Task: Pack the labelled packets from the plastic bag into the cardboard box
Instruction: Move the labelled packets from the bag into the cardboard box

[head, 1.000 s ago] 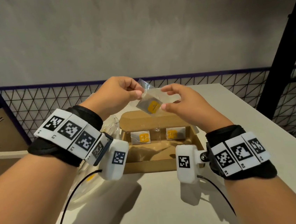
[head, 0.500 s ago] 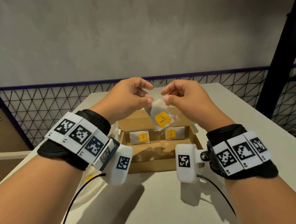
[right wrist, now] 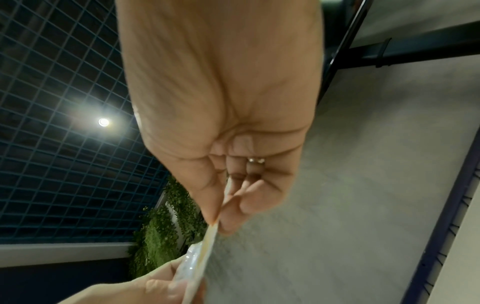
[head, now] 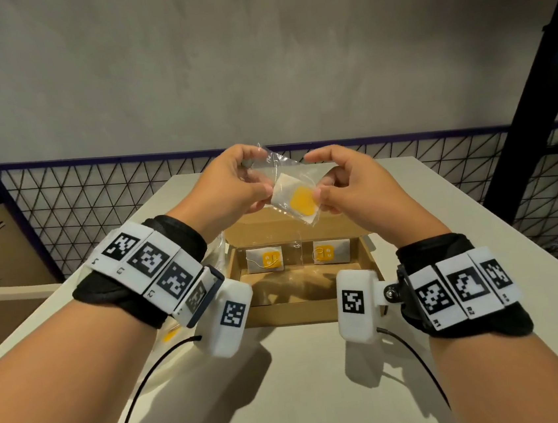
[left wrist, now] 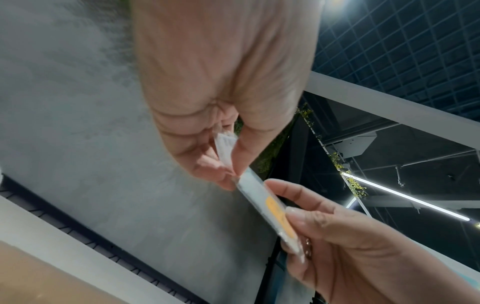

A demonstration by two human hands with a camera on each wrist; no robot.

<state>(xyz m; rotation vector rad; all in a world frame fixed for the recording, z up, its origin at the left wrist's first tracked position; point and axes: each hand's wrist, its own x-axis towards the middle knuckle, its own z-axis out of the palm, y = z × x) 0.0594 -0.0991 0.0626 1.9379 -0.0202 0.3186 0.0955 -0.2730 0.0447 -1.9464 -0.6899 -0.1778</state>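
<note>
While two packets (head: 264, 260) lie in the box (head: 306, 306), both hands (head: 230, 185) (head: 348, 183) pinch a packet (head: 295, 201), now raised and tilted flatter.

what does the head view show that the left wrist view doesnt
Only the head view shows the cardboard box on the table, with two packets lying inside it, and the wrist bands.

Only the left wrist view shows the held packet edge-on, plus a ceiling light strip.

Both show the left hand and right hand each pinching the same yellow-labelled packet in the air.
</note>
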